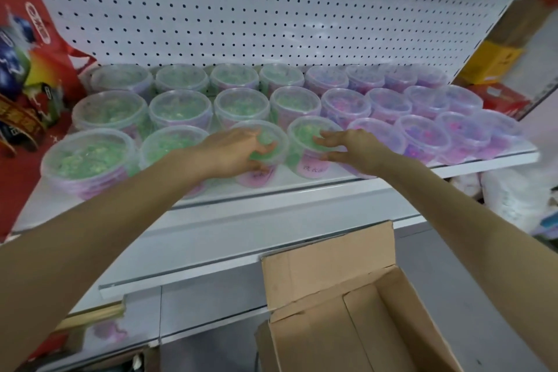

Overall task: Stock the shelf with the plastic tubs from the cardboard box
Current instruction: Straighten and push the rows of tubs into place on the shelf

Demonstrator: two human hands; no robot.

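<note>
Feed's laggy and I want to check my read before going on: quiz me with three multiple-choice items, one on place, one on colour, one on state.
1. Where is the cardboard box? A hung on a hook; B below the shelf, lower right; C on a trolley.
2. What colour fills the left tub under the left grip and the right tub under the right grip? A green; B orange; C black.
3. The box is: A taped shut; B open; C crushed flat.
B: it sits under the shelf edge. A: green shows through both lids. B: its flaps stand apart, inside showing.
</note>
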